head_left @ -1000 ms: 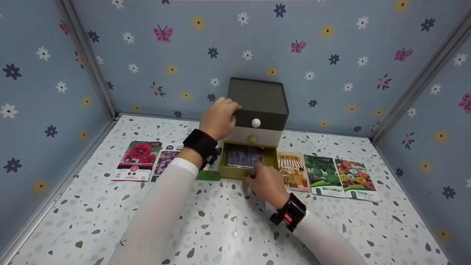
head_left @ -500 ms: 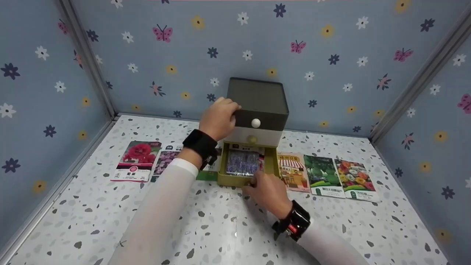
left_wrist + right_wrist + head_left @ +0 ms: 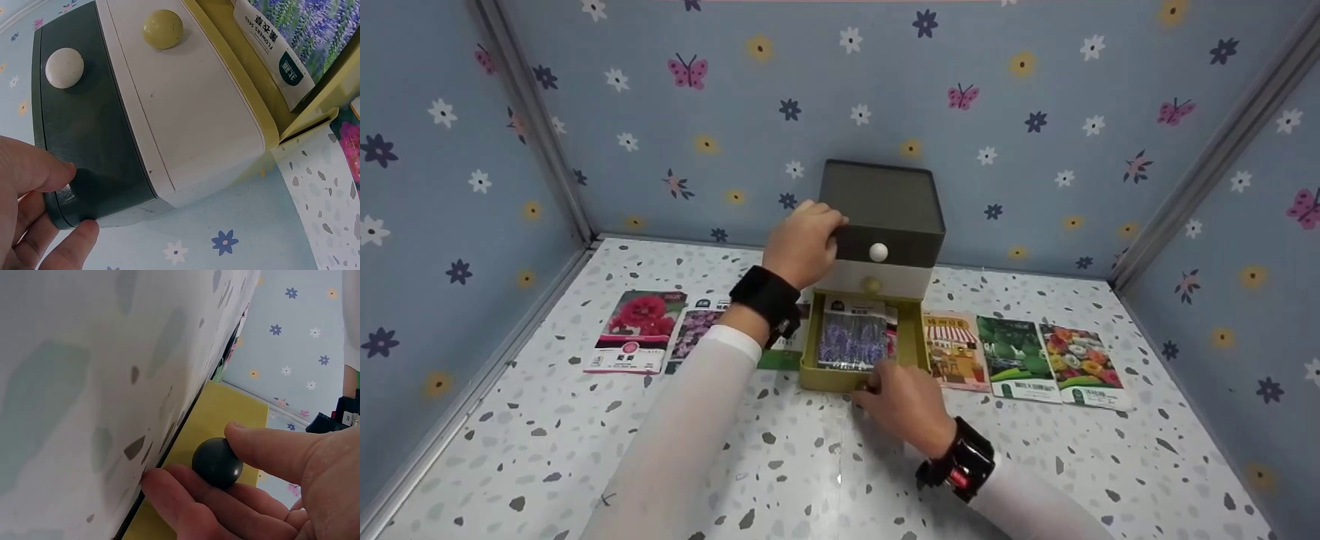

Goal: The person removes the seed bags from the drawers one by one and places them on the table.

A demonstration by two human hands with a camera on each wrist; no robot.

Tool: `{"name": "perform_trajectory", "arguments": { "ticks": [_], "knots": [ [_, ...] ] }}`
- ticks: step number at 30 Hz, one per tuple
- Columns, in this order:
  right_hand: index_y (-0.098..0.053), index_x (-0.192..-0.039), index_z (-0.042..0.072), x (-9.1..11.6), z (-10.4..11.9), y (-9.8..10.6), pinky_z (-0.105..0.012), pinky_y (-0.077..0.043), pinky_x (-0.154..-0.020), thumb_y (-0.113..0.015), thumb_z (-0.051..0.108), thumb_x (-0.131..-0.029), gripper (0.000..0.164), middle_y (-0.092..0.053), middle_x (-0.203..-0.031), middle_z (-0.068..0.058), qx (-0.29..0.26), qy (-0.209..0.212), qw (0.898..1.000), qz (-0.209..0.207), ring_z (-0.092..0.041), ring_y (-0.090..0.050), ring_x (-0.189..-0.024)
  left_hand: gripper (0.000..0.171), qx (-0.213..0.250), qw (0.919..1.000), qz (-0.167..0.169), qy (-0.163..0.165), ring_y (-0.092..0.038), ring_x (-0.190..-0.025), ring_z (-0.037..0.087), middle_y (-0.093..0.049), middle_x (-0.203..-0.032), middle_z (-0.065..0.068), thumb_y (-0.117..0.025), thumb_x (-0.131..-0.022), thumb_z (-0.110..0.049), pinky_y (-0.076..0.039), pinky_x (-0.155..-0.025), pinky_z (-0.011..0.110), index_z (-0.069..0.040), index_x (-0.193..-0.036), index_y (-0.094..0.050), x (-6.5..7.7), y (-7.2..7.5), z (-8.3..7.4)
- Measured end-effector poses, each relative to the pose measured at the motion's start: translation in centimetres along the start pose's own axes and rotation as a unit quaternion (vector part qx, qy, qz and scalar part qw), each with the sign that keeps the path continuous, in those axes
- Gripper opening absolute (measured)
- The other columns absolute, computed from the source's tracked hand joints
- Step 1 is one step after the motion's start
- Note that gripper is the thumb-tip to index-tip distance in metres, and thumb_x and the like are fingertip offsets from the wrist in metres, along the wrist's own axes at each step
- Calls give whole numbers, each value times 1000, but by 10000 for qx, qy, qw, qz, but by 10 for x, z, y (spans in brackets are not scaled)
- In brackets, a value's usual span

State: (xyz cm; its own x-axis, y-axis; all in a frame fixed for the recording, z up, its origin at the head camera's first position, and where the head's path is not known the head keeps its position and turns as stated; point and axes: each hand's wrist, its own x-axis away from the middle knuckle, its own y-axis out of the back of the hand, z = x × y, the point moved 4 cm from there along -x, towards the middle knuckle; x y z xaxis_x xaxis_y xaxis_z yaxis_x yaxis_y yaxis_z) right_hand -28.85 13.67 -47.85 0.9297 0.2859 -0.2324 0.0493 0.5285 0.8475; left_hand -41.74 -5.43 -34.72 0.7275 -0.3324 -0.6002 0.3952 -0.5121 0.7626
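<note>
A small chest of drawers (image 3: 883, 196) stands by the back wall, with a dark green top tier, a white middle tier and an olive bottom one. My left hand (image 3: 802, 241) grips the upper left corner of the chest; in the left wrist view the thumb (image 3: 48, 171) presses its dark front. The olive bottom drawer (image 3: 913, 341) is pulled out, and a seed packet with purple flowers (image 3: 851, 335) lies in it over another packet. With thumb and fingers, my right hand (image 3: 906, 405) holds that drawer's dark round knob (image 3: 217, 463).
Left of the chest lie seed packets, among them a red-flower one (image 3: 637, 330) and a purple one (image 3: 695, 334), partly behind my left arm. On the right lie an orange packet (image 3: 955, 352), a green one (image 3: 1020, 360) and a colourful flower one (image 3: 1084, 366). Patterned walls enclose the speckled table (image 3: 780, 465).
The bottom drawer has slid further out toward me, my right hand moving with its knob. More of the purple-flower packet shows. My left hand has stayed on the chest's corner.
</note>
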Motion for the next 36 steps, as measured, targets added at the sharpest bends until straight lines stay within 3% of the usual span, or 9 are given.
{"name": "perform_trajectory", "arguments": {
  "ticks": [11, 21, 24, 29, 31, 34, 36],
  "knots": [
    [-70, -87, 17, 2, 2, -1, -28, -52, -53, -92, 29, -93, 27, -65, -69, 10, 125, -84, 9997, 177, -5, -56, -54, 27, -23, 9999, -8, -105, -67, -118, 35, -77, -124, 14, -67, -107, 1, -58, -102, 45, -5, -130, -79, 1, -1, 0],
    [-69, -79, 19, -1, 5, 13, -30, -47, -50, -91, 34, -95, 31, -61, -64, 11, 166, -71, 9997, 173, -8, -54, -52, 29, -175, 9996, -27, -219, -67, -116, 33, -76, -125, 13, -68, -105, -3, -62, -93, 45, -4, -133, -77, 2, -1, 0],
    [-68, -77, 20, -5, 5, 20, -32, -46, -50, -91, 33, -95, 32, -60, -64, 11, 113, -41, 9999, 73, -9, -54, -52, 33, -60, 9998, 69, -159, -65, -121, 33, -74, -130, 14, -72, -104, -8, -61, -97, 47, -4, -137, -75, 4, -1, 2],
    [-69, -77, 20, -17, 1, 35, -34, -49, -53, -89, 34, -95, 31, -63, -66, 8, -167, -447, 9989, 3, -13, -59, -55, 44, 542, 9979, 340, 47, -57, -143, 33, -65, -154, 13, -72, -109, -20, -57, -107, 48, -5, -150, -69, 9, -1, 3],
    [-68, -78, 19, -23, -2, 40, -36, -50, -55, -89, 34, -96, 31, -64, -68, 5, -308, -652, 9974, 5, -15, -60, -57, 44, 857, 9961, 186, 92, -51, -152, 33, -58, -163, 13, -70, -111, -22, -57, -106, 48, -5, -152, -68, 13, 0, 2],
    [-68, -81, 17, -31, -8, 45, -36, -49, -56, -88, 34, -97, 31, -65, -70, 2, -494, -874, 9949, 19, -17, -59, -58, 42, 1358, 9901, -341, 102, -44, -158, 35, -52, -168, 15, -68, -113, -22, -53, -112, 47, -3, -151, -68, 21, 4, 0],
    [-68, -81, 16, -36, -12, 47, -35, -47, -56, -88, 32, -98, 30, -66, -70, 1, -575, -958, 9937, 7, -17, -59, -58, 41, 1711, 9825, -725, 105, -49, -153, 37, -55, -165, 18, -67, -114, -21, -49, -116, 46, -1, -149, -67, 27, 7, -3]
  ]
}}
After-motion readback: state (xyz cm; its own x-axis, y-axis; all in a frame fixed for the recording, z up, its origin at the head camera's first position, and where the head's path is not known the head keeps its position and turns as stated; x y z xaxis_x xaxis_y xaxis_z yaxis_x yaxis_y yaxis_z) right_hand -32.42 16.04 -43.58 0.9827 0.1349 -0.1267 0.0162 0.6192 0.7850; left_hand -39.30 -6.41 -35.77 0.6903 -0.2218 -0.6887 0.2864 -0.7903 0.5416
